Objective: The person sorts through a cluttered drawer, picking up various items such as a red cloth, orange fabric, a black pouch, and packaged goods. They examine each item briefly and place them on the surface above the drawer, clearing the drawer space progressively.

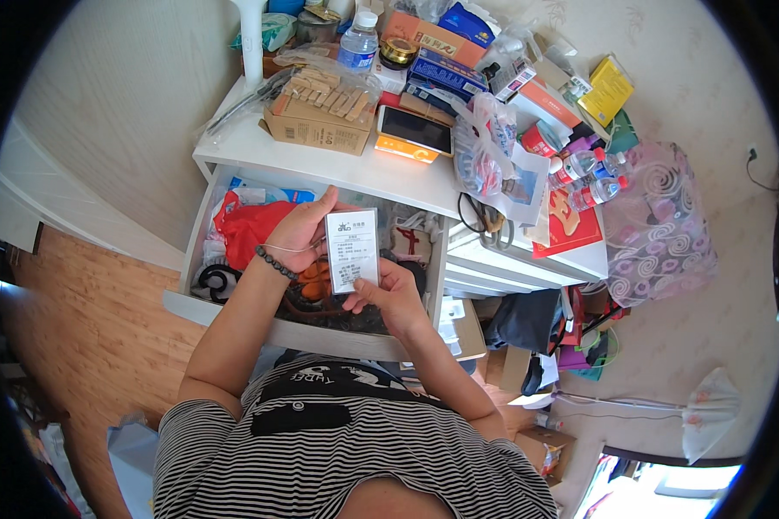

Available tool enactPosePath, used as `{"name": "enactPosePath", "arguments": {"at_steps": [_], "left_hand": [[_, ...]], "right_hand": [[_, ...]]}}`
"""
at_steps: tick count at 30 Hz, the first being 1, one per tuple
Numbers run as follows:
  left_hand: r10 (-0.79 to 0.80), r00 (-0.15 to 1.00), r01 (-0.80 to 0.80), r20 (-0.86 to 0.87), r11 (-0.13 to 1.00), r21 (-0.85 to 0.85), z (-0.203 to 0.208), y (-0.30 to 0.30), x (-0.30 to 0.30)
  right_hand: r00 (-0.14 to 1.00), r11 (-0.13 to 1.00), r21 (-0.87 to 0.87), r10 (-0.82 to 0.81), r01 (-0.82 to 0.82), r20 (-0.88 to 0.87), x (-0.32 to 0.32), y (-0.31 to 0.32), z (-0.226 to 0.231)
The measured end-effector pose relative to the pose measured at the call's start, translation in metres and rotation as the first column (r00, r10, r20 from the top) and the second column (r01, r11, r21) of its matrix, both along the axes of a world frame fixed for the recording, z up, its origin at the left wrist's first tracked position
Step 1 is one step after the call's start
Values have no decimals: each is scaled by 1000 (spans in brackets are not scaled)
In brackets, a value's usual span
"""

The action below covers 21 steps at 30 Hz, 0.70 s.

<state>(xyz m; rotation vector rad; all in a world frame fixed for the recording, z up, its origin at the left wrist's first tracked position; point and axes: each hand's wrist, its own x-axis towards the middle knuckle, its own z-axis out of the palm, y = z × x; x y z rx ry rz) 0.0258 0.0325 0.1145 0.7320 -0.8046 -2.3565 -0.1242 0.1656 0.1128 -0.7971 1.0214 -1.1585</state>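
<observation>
Over the open drawer [337, 340], the card [352, 246] sits between the left hand [299, 233] and, at its lower right, the right hand [394, 297]. A bag [255, 227] lies in the drawer's left part. Behind, on the dresser [249, 143], a phone [415, 128] rests on a box [405, 150], right of a carton [318, 131] bearing a packet [331, 93]; bottles [577, 164] lie farther right.

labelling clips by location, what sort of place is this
Probably a room in a home, perhaps a bedroom: there is a white dresser crowded with household items, its drawer open and full, and a wood-look floor.
</observation>
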Motion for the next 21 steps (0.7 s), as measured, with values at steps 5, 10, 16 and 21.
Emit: {"name": "enactPosePath", "arguments": {"at_steps": [5,10,16,21], "left_hand": [[-39,989,33,-139,998,-46,3,6,6],[-104,981,88,-163,991,-99,-9,17,19],[113,993,-118,-43,981,-154,-14,10,26],[118,993,-121,-28,975,-188,6,1,39]], "right_hand": [[986,994,-41,-101,97,-134,-7,-4,-8],[952,968,-129,-236,213,-197,-12,-13,-10],[909,944,-226,-300,240,-290,-5,-37,2],[918,899,-258,-386,353,-88,-15,-70,23]]}}
